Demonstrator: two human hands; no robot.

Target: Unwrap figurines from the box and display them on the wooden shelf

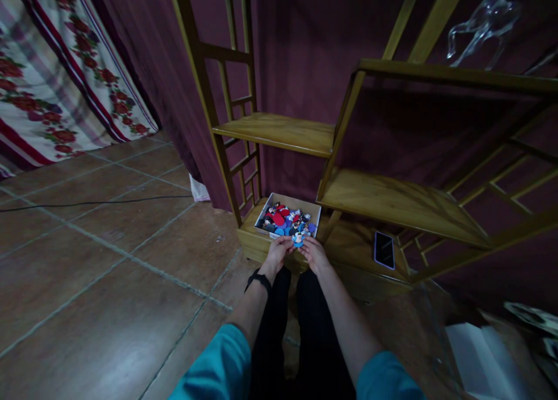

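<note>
Dim light, pale glare on the floor tiles [124,324], blurry lower-right corner.

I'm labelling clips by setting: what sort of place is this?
Probably a room in a home: a wooden shelf unit stands by purple drapery, flowered fabric hangs at the far left, and the floor looks tiled.

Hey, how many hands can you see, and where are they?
2: the left hand and the right hand, both holding a small blue-based figurine by the near side of the open box.
</note>
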